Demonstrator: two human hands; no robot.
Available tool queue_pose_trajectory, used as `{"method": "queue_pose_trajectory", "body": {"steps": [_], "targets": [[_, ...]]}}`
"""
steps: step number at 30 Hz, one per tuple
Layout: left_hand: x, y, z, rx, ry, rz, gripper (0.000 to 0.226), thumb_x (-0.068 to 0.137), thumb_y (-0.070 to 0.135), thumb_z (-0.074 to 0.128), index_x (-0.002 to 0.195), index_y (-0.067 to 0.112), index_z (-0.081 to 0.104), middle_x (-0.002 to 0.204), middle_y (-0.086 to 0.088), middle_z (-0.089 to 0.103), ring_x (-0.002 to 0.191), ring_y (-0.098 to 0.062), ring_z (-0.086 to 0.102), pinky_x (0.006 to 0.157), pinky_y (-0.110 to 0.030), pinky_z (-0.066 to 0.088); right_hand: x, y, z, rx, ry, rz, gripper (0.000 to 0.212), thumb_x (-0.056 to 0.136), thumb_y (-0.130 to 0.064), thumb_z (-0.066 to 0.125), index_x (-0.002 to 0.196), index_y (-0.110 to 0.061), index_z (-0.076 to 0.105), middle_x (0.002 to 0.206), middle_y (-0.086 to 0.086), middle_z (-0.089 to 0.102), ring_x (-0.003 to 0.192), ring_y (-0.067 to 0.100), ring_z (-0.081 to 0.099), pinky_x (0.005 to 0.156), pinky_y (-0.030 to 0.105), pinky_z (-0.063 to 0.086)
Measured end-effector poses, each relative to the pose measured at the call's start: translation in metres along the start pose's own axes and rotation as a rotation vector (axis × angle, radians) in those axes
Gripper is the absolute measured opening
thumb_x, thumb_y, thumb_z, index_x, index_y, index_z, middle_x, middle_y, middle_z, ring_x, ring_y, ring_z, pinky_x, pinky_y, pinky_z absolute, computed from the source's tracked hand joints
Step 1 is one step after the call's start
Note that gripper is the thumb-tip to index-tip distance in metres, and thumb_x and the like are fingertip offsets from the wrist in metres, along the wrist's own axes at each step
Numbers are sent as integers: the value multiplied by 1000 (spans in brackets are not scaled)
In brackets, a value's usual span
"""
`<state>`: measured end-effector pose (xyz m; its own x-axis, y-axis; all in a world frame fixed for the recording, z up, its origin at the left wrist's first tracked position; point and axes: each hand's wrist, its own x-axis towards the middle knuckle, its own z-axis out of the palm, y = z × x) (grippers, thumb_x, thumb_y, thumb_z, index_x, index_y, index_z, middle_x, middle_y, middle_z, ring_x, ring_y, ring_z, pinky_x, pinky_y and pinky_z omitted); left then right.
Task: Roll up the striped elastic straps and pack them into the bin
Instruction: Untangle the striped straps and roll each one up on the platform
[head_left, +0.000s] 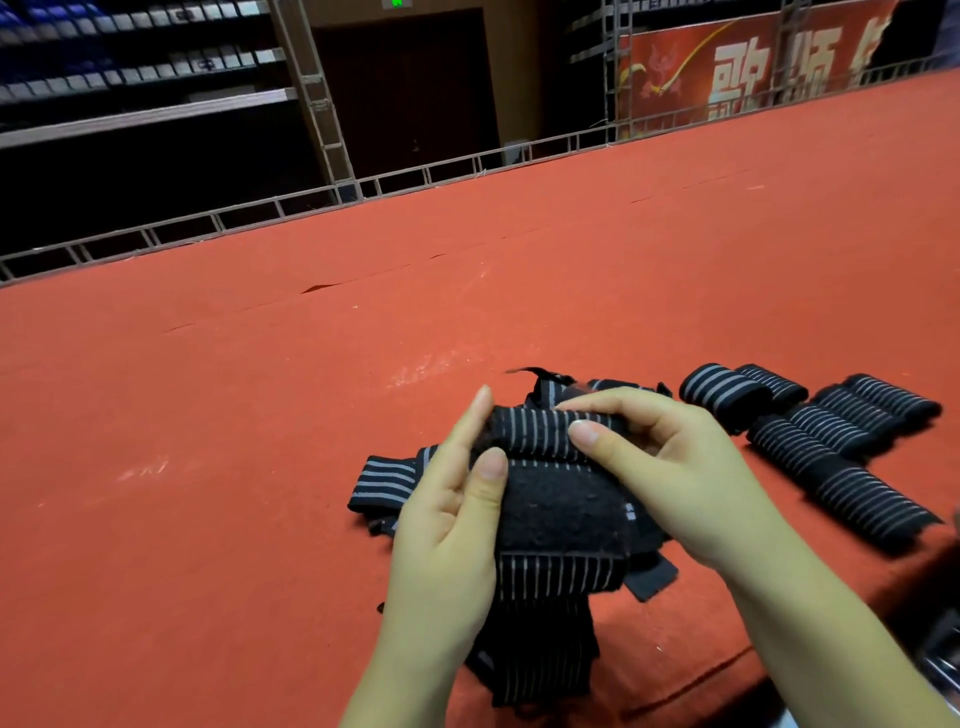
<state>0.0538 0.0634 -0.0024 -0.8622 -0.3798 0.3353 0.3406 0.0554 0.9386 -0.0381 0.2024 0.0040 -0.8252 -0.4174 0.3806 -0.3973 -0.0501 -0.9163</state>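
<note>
Both my hands hold one black strap with grey stripes (540, 434) above the red carpet. My left hand (452, 514) grips its left end, thumb on the fuzzy black fastening patch (563, 512). My right hand (670, 467) pinches the rolled top part from the right, thumb on the stripes. The strap's loose tail (540, 639) hangs down toward me. More unrolled straps (384, 483) lie in a heap under my hands. Several rolled straps (810, 426) lie in a row to the right. No bin is in view.
The red carpeted platform (363, 322) stretches far ahead and to the left. A metal truss rail (311, 197) runs along its far edge, with a red banner (727, 67) behind. The platform's near edge drops off at lower right.
</note>
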Motion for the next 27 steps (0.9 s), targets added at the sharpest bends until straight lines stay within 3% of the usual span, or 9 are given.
{"method": "queue_pose_trajectory", "body": {"steps": [3, 6, 7, 11, 13, 15, 22, 24, 27], "targets": [[2, -1, -2, -55, 0, -35, 41, 90, 37, 64, 127, 53, 57, 118, -8, 71, 107, -23, 69, 92, -46, 56, -1, -1, 2, -98, 6, -33, 12, 87, -26, 66, 93, -35, 72, 91, -12, 72, 82, 8, 68, 72, 22, 53], [4, 3, -3, -121, -70, -142, 66, 78, 36, 59, 140, 44, 36, 94, -5, 77, 91, -19, 74, 75, -33, 61, -5, -2, 2, -126, -43, -57, 12, 87, -26, 67, 93, -36, 71, 90, -17, 71, 81, 3, 67, 70, 16, 50], [5, 3, -4, -134, -81, -169, 67, 76, 35, 58, 140, 37, 39, 94, -1, 78, 90, -16, 74, 71, -27, 59, -6, -3, 2, -136, -51, -71, 12, 86, -28, 69, 93, -38, 70, 91, -18, 71, 82, 2, 67, 70, 16, 50], [5, -3, -4, -165, -81, -166, 18, 89, 26, 68, 102, 13, 71, 94, -12, 76, 86, -23, 73, 66, -25, 57, -8, -1, 4, -124, -74, -89, 18, 80, -42, 72, 97, -44, 69, 97, -23, 69, 92, -1, 65, 76, 17, 49], [4, -7, -6, -160, -54, -116, 12, 89, 23, 67, 93, 14, 73, 94, -14, 75, 85, -25, 72, 67, -28, 57, -8, 1, 4, -102, -142, -46, 22, 81, -45, 70, 103, -45, 66, 99, -18, 70, 95, 3, 66, 82, 30, 54], [4, -9, -8, -122, -59, -59, 12, 87, 23, 63, 91, 15, 71, 92, -13, 74, 85, -25, 70, 70, -31, 57, -8, 3, 3, -103, -217, -26, 25, 83, -43, 66, 107, -45, 64, 103, -16, 70, 97, 4, 66, 86, 34, 54], [3, -13, -4, -73, -38, -8, 14, 84, 26, 61, 90, 22, 72, 88, -4, 74, 84, -18, 70, 70, -29, 57, -11, 3, 6, -64, -92, -149, 23, 79, -26, 68, 99, -37, 72, 101, -21, 71, 100, -2, 65, 80, 8, 45], [2, -15, -3, -46, -35, -34, 15, 87, 36, 61, 92, 25, 70, 92, -3, 74, 90, -21, 71, 75, -34, 58, -10, 6, 8, -144, -63, -221, 26, 78, -25, 68, 101, -37, 72, 98, -20, 71, 99, -2, 64, 81, 7, 44], [1, -18, -2, 8, 10, -78, 35, 83, 61, 55, 91, 30, 68, 94, 0, 73, 94, -22, 70, 80, -41, 59, -8, 13, 11, -256, -54, -328, 31, 78, -20, 70, 106, -32, 71, 95, -16, 70, 95, -1, 64, 83, 8, 42]]}}
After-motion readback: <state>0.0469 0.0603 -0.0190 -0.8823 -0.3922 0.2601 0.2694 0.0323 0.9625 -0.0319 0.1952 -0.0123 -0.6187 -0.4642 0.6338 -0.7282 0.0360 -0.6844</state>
